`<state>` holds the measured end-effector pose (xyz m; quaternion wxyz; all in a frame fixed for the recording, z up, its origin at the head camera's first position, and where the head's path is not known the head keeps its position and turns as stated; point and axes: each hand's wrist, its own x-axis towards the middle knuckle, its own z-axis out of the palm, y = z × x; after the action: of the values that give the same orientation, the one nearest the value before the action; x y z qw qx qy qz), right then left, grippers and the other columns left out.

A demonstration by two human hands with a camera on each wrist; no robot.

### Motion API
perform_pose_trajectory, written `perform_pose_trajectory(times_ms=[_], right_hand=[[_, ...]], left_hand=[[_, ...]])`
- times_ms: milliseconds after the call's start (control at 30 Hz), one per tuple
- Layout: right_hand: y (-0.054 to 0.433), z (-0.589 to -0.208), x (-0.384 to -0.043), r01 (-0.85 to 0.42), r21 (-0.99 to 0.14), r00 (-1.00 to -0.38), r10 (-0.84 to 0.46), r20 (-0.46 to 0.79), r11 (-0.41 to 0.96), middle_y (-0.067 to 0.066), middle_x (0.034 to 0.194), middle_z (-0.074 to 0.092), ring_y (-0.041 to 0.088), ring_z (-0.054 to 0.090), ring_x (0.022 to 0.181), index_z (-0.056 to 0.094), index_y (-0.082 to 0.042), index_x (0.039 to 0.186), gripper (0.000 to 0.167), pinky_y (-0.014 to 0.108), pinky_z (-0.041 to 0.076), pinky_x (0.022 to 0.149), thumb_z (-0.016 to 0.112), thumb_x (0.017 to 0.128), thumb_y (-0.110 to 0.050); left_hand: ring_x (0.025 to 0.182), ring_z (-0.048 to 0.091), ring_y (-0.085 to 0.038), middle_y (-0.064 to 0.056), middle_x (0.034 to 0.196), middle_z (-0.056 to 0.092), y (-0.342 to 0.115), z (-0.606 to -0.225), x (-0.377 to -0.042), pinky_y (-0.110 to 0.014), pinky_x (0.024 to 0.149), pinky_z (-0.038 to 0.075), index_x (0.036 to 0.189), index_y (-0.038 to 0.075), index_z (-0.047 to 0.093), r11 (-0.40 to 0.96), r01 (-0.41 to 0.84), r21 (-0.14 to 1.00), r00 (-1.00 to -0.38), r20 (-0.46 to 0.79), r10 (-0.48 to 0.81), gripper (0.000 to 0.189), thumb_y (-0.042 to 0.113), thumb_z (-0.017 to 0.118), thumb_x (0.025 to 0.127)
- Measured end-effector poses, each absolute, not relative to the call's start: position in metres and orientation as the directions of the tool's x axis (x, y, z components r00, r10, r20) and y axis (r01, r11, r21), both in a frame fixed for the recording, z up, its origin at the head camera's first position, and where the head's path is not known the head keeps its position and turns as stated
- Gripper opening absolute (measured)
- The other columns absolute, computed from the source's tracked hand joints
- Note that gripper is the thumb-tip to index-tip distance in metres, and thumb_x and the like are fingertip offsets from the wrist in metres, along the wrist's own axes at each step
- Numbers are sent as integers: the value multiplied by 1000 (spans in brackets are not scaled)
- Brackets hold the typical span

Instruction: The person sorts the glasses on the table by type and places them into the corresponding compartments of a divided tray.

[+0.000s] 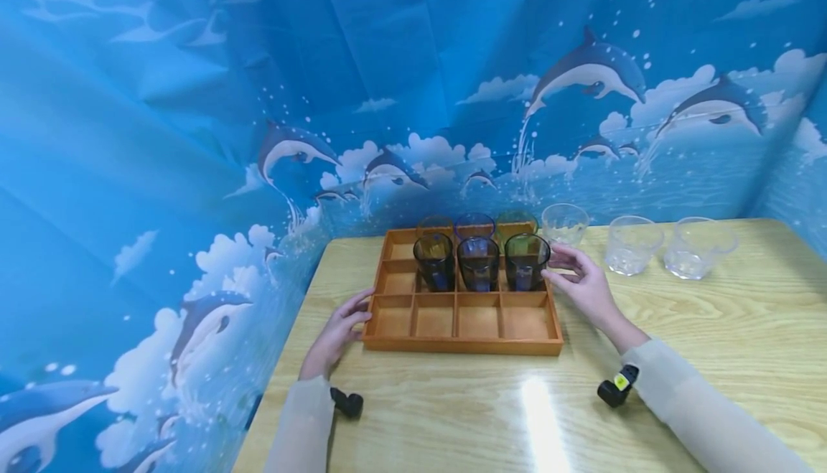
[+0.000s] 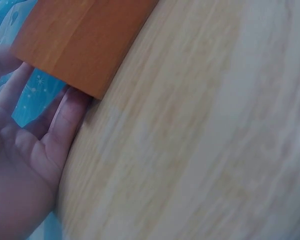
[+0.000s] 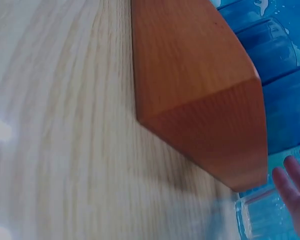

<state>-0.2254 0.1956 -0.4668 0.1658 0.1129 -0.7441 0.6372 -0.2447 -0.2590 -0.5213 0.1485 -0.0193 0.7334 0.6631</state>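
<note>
A wooden divided tray [image 1: 461, 344] lies on the table. Three dark tumblers stand side by side in its middle row, the rightmost a dark greenish glass [image 1: 527, 261]. Behind them, in the back row, are an amber, a blue and a green glass [image 1: 517, 223]. My right hand [image 1: 586, 288] is beside the tray's right edge, its fingertips right at the side of the rightmost dark glass, thumb and fingers spread. My left hand [image 1: 337, 333] rests its fingers against the tray's left side; in the left wrist view they touch the corner of the wooden wall [image 2: 65, 45].
Three clear glasses stand at the right: one clear glass [image 1: 565, 223] just behind my right hand, another [image 1: 629, 247] and a third [image 1: 694, 250] farther right. A blue dolphin-print backdrop [image 1: 400, 64] closes off the table's back and left sides.
</note>
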Motion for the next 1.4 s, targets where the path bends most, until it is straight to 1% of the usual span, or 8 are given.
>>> perform_pose_trajectory(times_ms=[200, 333, 433, 567, 667, 733, 1033, 1400], right_hand=[[207, -473, -226, -362, -912, -925, 50, 377, 192, 34, 112, 52, 19, 59, 95, 43, 15, 123, 48, 13, 46, 75, 65, 82, 3], [217, -483, -233, -312, -919, -933, 107, 345, 240, 18, 114, 56, 17, 57, 98, 42, 9, 128, 52, 12, 44, 76, 66, 84, -5], [222, -489, -241, -248, -931, -937, 177, 300, 268, 11, 119, 53, 21, 56, 103, 38, 4, 134, 59, 13, 44, 77, 67, 85, -13], [224, -490, -250, -160, -946, -944, 237, 230, 282, 21, 131, 43, 35, 47, 115, 26, -1, 143, 74, 30, 45, 87, 68, 85, -22], [224, -487, -256, -119, -951, -948, 253, 194, 285, 22, 140, 34, 39, 37, 124, 19, -5, 146, 83, 47, 38, 95, 69, 84, -27], [224, -486, -261, -107, -953, -948, 260, 183, 282, 23, 143, 29, 41, 31, 128, 16, -5, 147, 87, 53, 34, 97, 70, 83, -28], [227, -486, -282, -17, -949, -962, 254, 102, 315, 25, 148, 12, 46, 17, 132, 2, -8, 149, 102, 59, 25, 100, 69, 80, -43], [228, -485, -305, 34, -942, -963, 262, 58, 333, 28, 148, 10, 46, 17, 132, -2, -6, 148, 107, 60, 24, 99, 70, 79, -44]], left_hand=[[119, 40, -27, -7, 139, 38, -258, -520, -244, -38, 76, 44, 135, 27, 50, 127, -237, 963, -955, -255, 150, 47, 18, 59, 89], [119, 41, -27, -7, 139, 39, -258, -520, -244, -38, 76, 44, 134, 26, 50, 122, -239, 963, -956, -256, 145, 48, 19, 60, 88], [118, 41, -27, -8, 139, 39, -258, -520, -245, -38, 76, 44, 134, 26, 50, 121, -239, 963, -956, -255, 147, 49, 20, 61, 87], [118, 41, -27, -8, 139, 39, -259, -521, -245, -38, 76, 44, 135, 26, 50, 121, -240, 963, -954, -257, 151, 49, 21, 62, 87], [119, 41, -28, -7, 140, 38, -260, -522, -245, -38, 77, 44, 135, 26, 50, 121, -242, 963, -954, -259, 155, 49, 20, 62, 87], [120, 40, -28, -7, 140, 38, -260, -522, -245, -38, 78, 44, 135, 26, 49, 121, -240, 963, -953, -257, 158, 49, 20, 61, 88], [121, 39, -27, -5, 140, 38, -259, -520, -245, -39, 79, 43, 134, 27, 50, 123, -245, 962, -953, -262, 154, 48, 19, 61, 88], [118, 43, -28, -7, 139, 40, -259, -521, -246, -38, 76, 45, 135, 27, 50, 122, -232, 965, -955, -249, 159, 49, 21, 61, 88]])
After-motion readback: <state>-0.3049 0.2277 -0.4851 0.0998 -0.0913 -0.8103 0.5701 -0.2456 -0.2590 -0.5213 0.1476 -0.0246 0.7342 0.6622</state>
